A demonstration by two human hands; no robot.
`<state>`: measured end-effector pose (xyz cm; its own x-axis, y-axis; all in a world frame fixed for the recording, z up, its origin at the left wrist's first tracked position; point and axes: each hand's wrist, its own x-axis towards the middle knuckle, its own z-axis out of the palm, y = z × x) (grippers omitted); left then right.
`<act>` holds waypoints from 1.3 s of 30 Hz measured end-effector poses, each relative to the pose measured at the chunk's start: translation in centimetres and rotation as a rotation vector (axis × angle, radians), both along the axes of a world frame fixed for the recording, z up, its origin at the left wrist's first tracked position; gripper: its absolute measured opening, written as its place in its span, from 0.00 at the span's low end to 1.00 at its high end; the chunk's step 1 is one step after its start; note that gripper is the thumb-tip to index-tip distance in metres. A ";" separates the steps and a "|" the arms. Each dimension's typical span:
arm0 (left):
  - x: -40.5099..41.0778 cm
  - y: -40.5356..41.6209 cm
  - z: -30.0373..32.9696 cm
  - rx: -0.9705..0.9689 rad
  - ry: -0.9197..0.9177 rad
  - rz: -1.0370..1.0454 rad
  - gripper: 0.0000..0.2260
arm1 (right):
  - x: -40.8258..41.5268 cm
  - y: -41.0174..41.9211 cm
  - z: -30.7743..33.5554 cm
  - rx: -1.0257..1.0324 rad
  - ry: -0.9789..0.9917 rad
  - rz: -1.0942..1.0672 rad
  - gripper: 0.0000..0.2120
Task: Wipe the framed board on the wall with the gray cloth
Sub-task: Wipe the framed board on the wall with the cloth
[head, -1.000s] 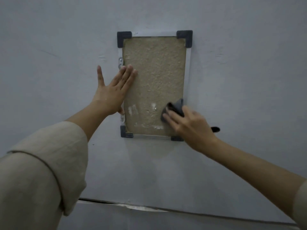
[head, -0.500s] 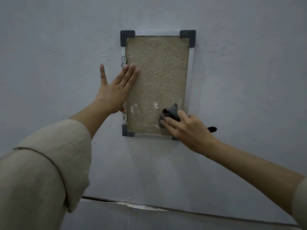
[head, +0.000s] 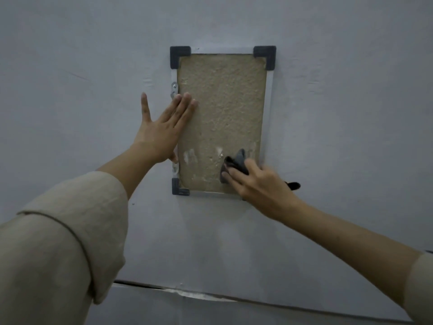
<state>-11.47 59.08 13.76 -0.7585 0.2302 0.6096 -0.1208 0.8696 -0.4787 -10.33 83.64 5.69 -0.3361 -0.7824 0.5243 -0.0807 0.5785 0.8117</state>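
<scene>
Just above the middle of the frame, the framed board (head: 222, 118) hangs on the gray wall (head: 339, 102). At its lower right corner, the right hand (head: 260, 181) presses the bunched gray cloth (head: 235, 164), fingers clenched around it. Left hand (head: 161, 130) lies flat, fingers released, fingertips overlapping the board's left edge.

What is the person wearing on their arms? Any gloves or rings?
Both hands are bare: the left hand and the right hand show no gloves, and no rings can be seen. The left sleeve is loose, beige cloth with a stitched cuff, pushed up the forearm. The right sleeve looks the same, just peeking in.
</scene>
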 end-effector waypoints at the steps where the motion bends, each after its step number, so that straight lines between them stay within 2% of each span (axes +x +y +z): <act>1: 0.0 0.0 0.0 0.003 -0.002 0.000 0.59 | -0.1 0.0 0.8 -0.004 0.009 0.008 0.20; 4: 0.1 0.0 -0.1 0.003 -0.004 -0.002 0.59 | -0.9 0.0 5.2 -0.186 0.115 0.035 0.19; 7: 0.2 0.1 0.0 0.001 -0.007 -0.005 0.59 | -0.9 0.0 7.8 -0.355 0.202 0.049 0.23; 9: 0.1 0.1 0.0 0.000 -0.005 -0.007 0.59 | -0.6 -0.2 6.3 -0.330 0.208 0.033 0.24; 12: 0.2 0.2 0.0 0.003 -0.009 -0.003 0.58 | -0.1 0.6 1.9 -0.086 0.066 0.025 0.18; 14: 0.2 0.2 0.1 0.008 -0.015 0.005 0.59 | 0.1 1.5 1.4 0.015 -0.009 0.021 0.18; 17: 0.3 0.2 0.0 0.017 -0.021 0.004 0.59 | -0.2 2.2 4.7 -0.066 0.092 0.059 0.15; 19: 0.3 0.2 -0.1 0.018 -0.021 -0.001 0.59 | -0.3 2.6 7.1 -0.163 0.158 0.036 0.21; 22: 0.3 0.2 0.0 0.017 -0.021 -0.006 0.58 | -0.4 3.0 7.4 -0.268 0.223 0.024 0.21; 24: 0.2 0.1 0.0 0.018 -0.019 -0.007 0.58 | -0.4 3.2 5.0 -0.254 0.201 0.025 0.21; 27: 0.1 0.1 0.0 0.008 -0.012 -0.002 0.59 | 0.1 3.9 0.8 -0.109 0.070 0.058 0.19; 30: 0.1 0.0 0.0 0.009 -0.011 -0.007 0.59 | 0.2 4.8 1.3 -0.018 0.066 0.061 0.18; 35: 0.1 -0.1 -0.1 0.005 -0.002 -0.012 0.59 | -0.6 4.5 6.8 -0.214 0.210 0.051 0.22; 39: -0.1 0.0 0.0 0.009 -0.004 -0.019 0.59 | -0.4 4.0 4.0 -0.225 0.248 0.030 0.20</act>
